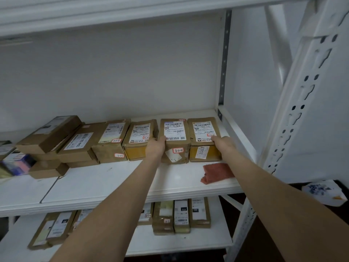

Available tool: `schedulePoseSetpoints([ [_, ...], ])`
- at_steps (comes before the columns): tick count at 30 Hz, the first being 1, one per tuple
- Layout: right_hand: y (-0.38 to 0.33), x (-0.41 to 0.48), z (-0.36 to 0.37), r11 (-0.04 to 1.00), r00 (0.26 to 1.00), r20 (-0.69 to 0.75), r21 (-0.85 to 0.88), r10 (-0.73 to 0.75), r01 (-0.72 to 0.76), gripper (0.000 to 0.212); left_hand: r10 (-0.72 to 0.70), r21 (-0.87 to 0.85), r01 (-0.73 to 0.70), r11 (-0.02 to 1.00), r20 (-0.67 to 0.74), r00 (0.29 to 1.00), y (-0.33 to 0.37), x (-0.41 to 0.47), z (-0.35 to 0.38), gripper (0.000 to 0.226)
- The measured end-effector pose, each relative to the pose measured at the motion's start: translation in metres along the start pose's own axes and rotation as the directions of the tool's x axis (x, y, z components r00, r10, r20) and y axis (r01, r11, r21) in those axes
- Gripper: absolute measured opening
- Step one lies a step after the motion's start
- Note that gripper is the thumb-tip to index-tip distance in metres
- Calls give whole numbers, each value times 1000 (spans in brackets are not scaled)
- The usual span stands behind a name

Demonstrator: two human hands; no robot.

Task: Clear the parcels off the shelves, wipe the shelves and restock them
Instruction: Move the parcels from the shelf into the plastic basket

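A row of brown cardboard parcels with white labels stands on the white middle shelf (113,178). My left hand (155,147) grips the left front corner of the parcel marked 3-1-4 (174,137), thumb on its top. My right hand (223,143) holds the right front edge of the rightmost parcel (204,133), thumb on its top face. The two parcels stand side by side and touch. A red wiping cloth (216,173) lies on the shelf just in front of the rightmost parcel, partly under my right forearm.
More parcels (111,140) fill the shelf to the left, some stacked (51,135). The lower shelf (170,242) holds several upright parcels. A white slotted post (294,110) rises at the right. A crumpled white bag (324,191) lies on the dark floor.
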State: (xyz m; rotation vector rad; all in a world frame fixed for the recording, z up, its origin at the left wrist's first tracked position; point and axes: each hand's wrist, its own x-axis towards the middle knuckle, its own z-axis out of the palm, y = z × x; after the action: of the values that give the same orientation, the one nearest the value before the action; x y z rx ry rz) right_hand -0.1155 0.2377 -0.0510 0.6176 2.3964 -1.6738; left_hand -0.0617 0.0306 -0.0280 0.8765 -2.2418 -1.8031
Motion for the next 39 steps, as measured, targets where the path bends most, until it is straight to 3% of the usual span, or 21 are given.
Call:
schedulePoseSetpoints([
  [3, -7, -9, 0, 973, 998, 58, 230, 7, -20, 33, 30, -67, -32, 997, -31, 999, 9, -7, -6, 39],
  [6, -8, -4, 0, 931, 988, 155, 358, 10, -66, 60, 23, -197, -21, 980, 6, 1000, 19, -15, -17, 31],
  [11, -20, -33, -12, 900, 977, 211, 431, -27, -69, 46, 78, -246, -55, 968, 87, 993, 27, -30, -45, 34],
  [15, -24, -52, -13, 890, 963, 246, 455, -110, -14, 37, 38, -311, 8, 951, 140, 990, 24, -50, -70, 40],
  [19, -28, -81, -12, 892, 935, 321, 451, -150, -12, 41, -4, -371, 63, 927, 158, 987, 12, -74, -102, 22],
  [23, -31, -114, -2, 925, 876, 447, 381, -180, -4, 16, -14, -405, 47, 913, 84, 996, -8, -98, -140, 35],
  [29, -26, -160, 32, 958, 791, 585, 286, -176, 2, 17, -6, -406, -9, 914, -37, 999, -44, -140, -200, 29],
  [36, -15, -224, 94, 957, 678, 695, 287, -239, 43, 24, -53, -494, -96, 864, -279, 959, -98, -185, -280, 43],
  [39, -6, -259, 131, 969, 651, 728, 244, -214, 45, 29, -81, -530, -124, 839, -347, 934, -123, -210, -320, 33],
])
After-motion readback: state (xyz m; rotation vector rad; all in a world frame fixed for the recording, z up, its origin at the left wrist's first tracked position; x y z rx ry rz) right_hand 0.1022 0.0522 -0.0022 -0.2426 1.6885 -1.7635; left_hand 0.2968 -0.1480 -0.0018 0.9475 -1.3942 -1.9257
